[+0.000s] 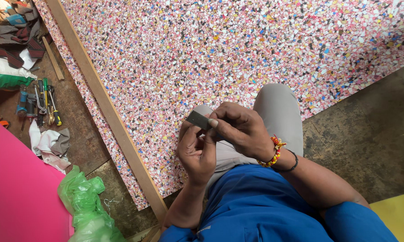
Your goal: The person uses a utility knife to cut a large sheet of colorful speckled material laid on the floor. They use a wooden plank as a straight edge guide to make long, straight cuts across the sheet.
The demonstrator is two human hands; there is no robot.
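A: Both our hands meet over the knee. Left hand [196, 150] pinches the lower end of the blade [198, 119]; right hand [240, 127] closes on its upper edge, thumb flat on top.

B: A thin grey strip, then, held above the foam sheet [237, 49]?

A: Yes, clear of it. We can't tell which edge is sharp; it's too small here.

B: Then we'd keep fingertips on the flats, grip firm, and pull away from the palm. Wood batten [104, 104] lies along the foam's left edge; tools [39, 104] are well apart.
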